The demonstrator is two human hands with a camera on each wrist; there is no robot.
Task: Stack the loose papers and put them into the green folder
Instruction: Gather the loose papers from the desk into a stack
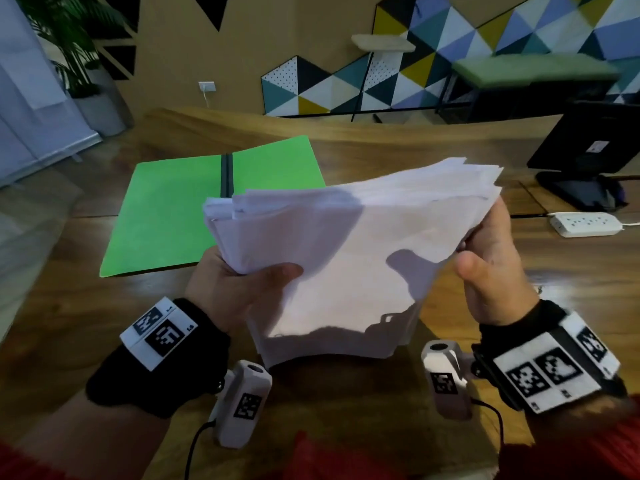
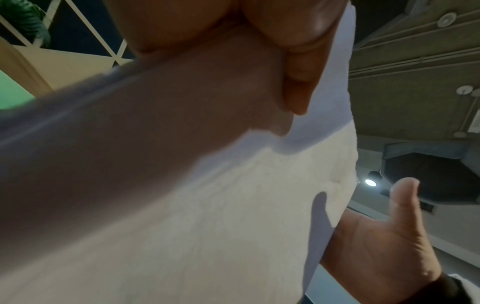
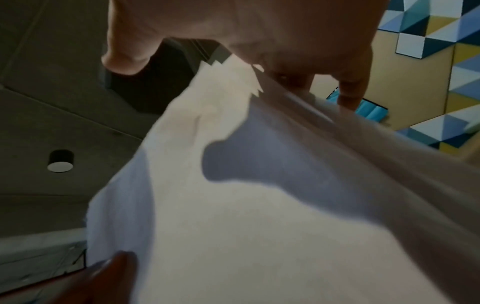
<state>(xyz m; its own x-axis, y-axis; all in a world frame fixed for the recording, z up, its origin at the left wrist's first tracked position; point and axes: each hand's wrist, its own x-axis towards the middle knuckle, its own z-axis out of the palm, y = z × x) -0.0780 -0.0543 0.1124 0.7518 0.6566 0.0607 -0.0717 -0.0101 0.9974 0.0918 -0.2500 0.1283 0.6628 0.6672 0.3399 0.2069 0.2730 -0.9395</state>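
Both hands hold the stack of papers [image 1: 332, 258] upright on the wooden table [image 1: 381, 410]: the left hand [image 1: 239, 289] grips its left edge, the right hand [image 1: 491, 268] its right. The top corners are ragged, so sheets could slip loose. The open green folder [image 1: 173, 216] lies behind, to the left.

A thick stack of white paper sheets [image 2: 207, 205] is gripped by the left hand [image 2: 259, 41]; its far edge is met by the right hand [image 2: 384, 246], thumb raised.

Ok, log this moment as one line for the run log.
step: squaring papers | left hand: holds stack | right hand: holds stack | stack: upright on table | green folder: open, empty
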